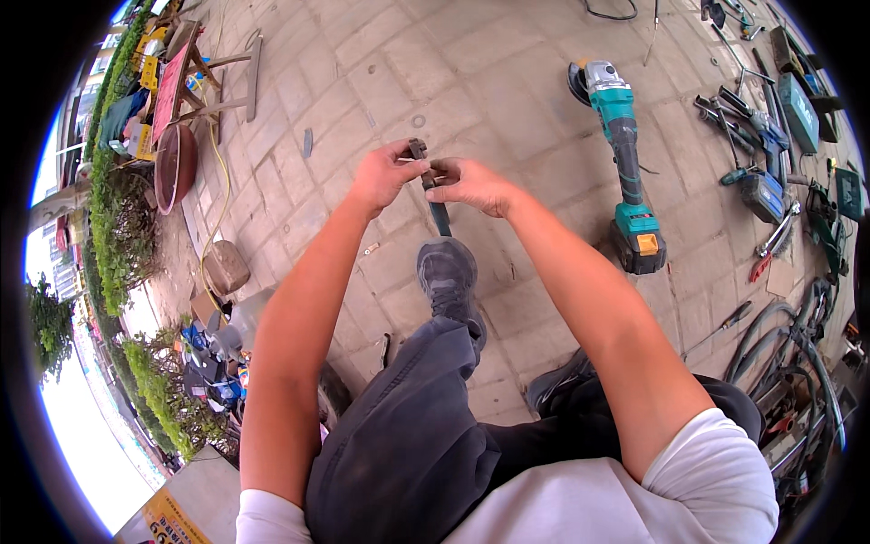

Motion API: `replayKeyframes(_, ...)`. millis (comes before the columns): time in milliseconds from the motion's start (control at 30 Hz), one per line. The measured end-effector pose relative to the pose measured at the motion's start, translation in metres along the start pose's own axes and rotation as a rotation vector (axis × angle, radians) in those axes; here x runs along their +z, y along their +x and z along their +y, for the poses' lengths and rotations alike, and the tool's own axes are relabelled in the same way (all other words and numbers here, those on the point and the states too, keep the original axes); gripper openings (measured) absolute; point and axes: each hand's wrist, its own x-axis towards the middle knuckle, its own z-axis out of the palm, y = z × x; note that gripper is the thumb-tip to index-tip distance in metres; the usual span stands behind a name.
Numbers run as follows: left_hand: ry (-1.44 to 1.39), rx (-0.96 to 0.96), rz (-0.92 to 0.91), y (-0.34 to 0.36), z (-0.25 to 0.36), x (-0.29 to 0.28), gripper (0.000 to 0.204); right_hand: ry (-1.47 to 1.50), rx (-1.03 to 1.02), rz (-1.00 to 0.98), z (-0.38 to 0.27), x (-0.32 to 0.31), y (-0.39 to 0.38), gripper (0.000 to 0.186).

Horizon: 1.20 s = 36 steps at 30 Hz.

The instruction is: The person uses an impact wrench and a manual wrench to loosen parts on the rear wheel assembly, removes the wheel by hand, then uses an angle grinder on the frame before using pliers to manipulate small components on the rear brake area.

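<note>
My left hand (384,179) and my right hand (475,187) meet in front of me, above my dark shoe. Between them is a narrow, dark metal piece (437,214) with a blue-green lower end; its exact kind I cannot make out. The left fingers pinch it near its top, beside a blocky dark head. From the other side, my right thumb and fingers close on its middle, hiding part of it. To the right, a teal cordless angle grinder (623,150) lies on the paving, apart from both hands.
At the right lie a blue cordless power tool (768,172), cables (797,335) and several hand tools. A screwdriver (736,315) rests near my right arm. On the left are a reddish-brown basin (176,169), a wooden stool (172,86), a stone (226,267) and a yellow cord (223,172).
</note>
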Motion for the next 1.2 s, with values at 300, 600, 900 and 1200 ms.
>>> replayKeyframes(300, 0.297, 0.046, 0.350, -0.017, 0.000, 0.048, 0.031, -0.120, -0.038, 0.196, 0.010, 0.024, 0.002, 0.051)
replayKeyframes(600, -0.136, 0.030, 0.187, -0.012, -0.015, 0.038, 0.033, -0.101, -0.074, 0.178, 0.015, 0.022, 0.004, 0.059)
replayKeyframes(900, -0.306, -0.071, 0.035, -0.006, -0.019, 0.022, 0.037, -0.359, 0.062, 0.135, 0.028, 0.021, 0.005, 0.055)
replayKeyframes(1200, -0.268, -0.132, 0.012, -0.020, -0.015, 0.017, 0.043, -0.422, 0.110, 0.073, 0.023, 0.021, 0.000, 0.061)
